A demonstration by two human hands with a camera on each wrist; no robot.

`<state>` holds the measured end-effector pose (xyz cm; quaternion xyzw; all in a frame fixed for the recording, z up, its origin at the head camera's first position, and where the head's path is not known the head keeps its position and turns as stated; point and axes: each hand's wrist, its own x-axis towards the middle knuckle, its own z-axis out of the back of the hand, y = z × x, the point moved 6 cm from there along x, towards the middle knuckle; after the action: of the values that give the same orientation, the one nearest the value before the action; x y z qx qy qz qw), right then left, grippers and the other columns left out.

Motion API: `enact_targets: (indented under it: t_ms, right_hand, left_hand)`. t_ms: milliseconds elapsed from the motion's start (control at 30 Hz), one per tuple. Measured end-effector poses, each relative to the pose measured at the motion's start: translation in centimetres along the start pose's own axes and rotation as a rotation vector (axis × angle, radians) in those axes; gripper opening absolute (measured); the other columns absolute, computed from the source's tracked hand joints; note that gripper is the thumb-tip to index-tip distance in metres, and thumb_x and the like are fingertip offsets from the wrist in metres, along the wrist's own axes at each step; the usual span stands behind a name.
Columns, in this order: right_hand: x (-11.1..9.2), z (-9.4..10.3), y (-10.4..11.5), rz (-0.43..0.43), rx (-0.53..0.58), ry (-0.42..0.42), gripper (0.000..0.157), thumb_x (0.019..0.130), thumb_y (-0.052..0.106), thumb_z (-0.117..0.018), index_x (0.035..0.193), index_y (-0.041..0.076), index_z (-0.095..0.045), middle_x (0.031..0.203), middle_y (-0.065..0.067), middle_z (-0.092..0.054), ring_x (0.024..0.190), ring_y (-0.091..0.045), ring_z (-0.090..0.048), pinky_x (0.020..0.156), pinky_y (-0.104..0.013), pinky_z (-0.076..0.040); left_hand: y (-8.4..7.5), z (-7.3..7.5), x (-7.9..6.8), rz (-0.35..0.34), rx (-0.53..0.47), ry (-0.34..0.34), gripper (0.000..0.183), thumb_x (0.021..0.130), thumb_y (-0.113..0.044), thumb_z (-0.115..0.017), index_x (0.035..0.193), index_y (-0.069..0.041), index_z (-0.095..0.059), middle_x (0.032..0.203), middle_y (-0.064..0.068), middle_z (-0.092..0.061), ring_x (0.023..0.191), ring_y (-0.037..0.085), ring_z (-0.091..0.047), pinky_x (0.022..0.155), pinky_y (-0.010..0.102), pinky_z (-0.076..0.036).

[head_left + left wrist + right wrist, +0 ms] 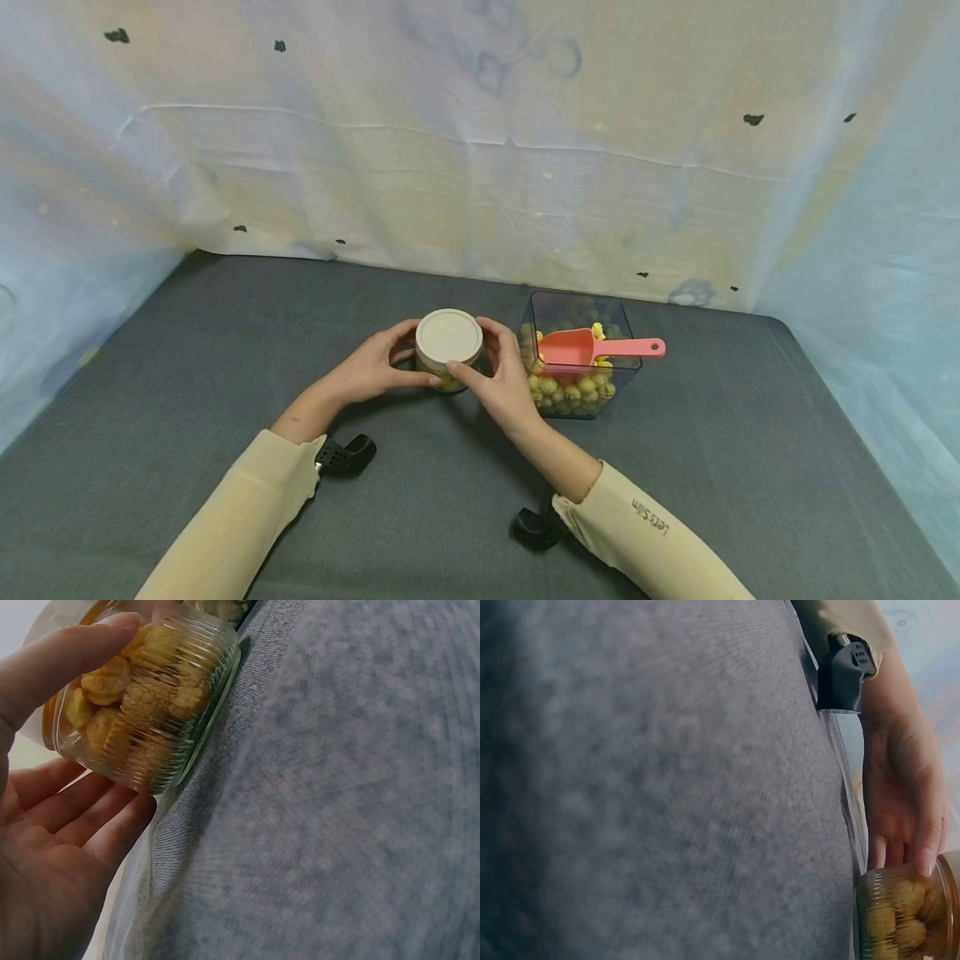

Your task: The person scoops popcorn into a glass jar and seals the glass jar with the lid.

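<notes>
A glass jar (150, 705) of yellow popcorn stands upright on the grey table, with a cream lid (448, 336) on top. From the left my left hand (367, 367) grips the jar, thumb across the near side and fingers around the far side. My right hand (510, 387) holds the lid from the right, its thumb at the near edge and its fingers at the far right side. In the right wrist view the left hand (907, 795) shows against the jar (900, 915); the right hand is out of that picture.
Right of the jar stands a clear, dark-tinted bin (553, 310) of popcorn. A pink scoop (566, 347) lies in it, handle jutting over the right rim. Behind the grey table (450, 517) hangs a pale patterned curtain (450, 183), with more fabric at both sides.
</notes>
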<state>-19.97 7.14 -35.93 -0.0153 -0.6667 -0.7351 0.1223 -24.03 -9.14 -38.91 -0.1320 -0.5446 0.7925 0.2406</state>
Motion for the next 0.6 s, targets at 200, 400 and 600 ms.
enact_targets:
  t_ms: [200,400,600]
  right_hand:
    - [0.04,0.02,-0.35,-0.043,-0.025,-0.062,0.068,0.080,0.005,-0.074,0.134,-0.003,-0.034,0.137,-0.019,-0.036,0.131,-0.031,-0.040,0.117,-0.046,-0.025]
    - [-0.03,0.05,-0.44,-0.035,-0.021,-0.048,0.072,0.083,0.005,-0.071,0.141,-0.001,-0.030,0.145,-0.019,-0.031,0.138,-0.030,-0.033,0.119,-0.045,-0.020]
    - [0.12,-0.07,-0.50,-0.048,0.073,0.031,0.071,0.092,0.000,-0.056,0.151,-0.003,-0.017,0.158,-0.020,-0.016,0.147,-0.031,-0.014,0.120,-0.050,-0.013]
  left_hand:
    - [0.01,0.04,0.01,-0.009,0.015,0.002,0.085,0.079,-0.017,-0.080,0.147,-0.002,-0.031,0.148,0.018,-0.037,0.138,0.034,-0.036,0.112,0.049,-0.033]
    - [0.03,0.04,0.03,-0.015,0.010,0.004,0.084,0.080,-0.016,-0.080,0.147,-0.002,-0.032,0.148,0.018,-0.038,0.138,0.033,-0.036,0.113,0.049,-0.033]
    - [0.06,0.04,0.04,-0.018,0.003,0.001,0.084,0.079,-0.016,-0.080,0.147,-0.002,-0.031,0.148,0.018,-0.038,0.138,0.034,-0.036,0.113,0.049,-0.032]
